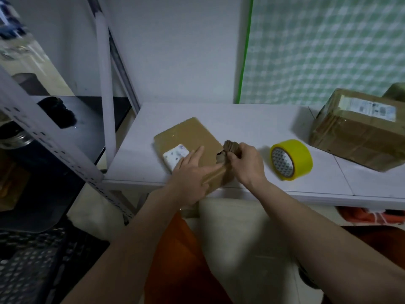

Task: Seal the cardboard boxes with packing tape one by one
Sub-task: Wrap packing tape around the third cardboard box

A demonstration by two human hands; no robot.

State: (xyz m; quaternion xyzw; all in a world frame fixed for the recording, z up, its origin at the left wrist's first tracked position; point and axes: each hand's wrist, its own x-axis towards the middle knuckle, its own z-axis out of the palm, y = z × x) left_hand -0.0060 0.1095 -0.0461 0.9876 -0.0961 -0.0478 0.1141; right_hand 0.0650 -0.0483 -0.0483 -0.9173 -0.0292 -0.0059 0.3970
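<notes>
A flat brown cardboard box (192, 137) with a white label lies at the front edge of the white table (241, 123). My left hand (190, 172) rests flat on its top, fingers stretched toward the label. My right hand (245, 163) pinches a torn cardboard flap (230, 148) at the box's right end. A roll of yellow packing tape (291, 159) stands on its edge just to the right of my right hand, untouched.
A larger taped brown box (359, 137) with a shipping label sits at the table's right back. A grey metal shelf frame (105, 84) stands to the left. A green-checked panel (328, 47) covers the wall behind.
</notes>
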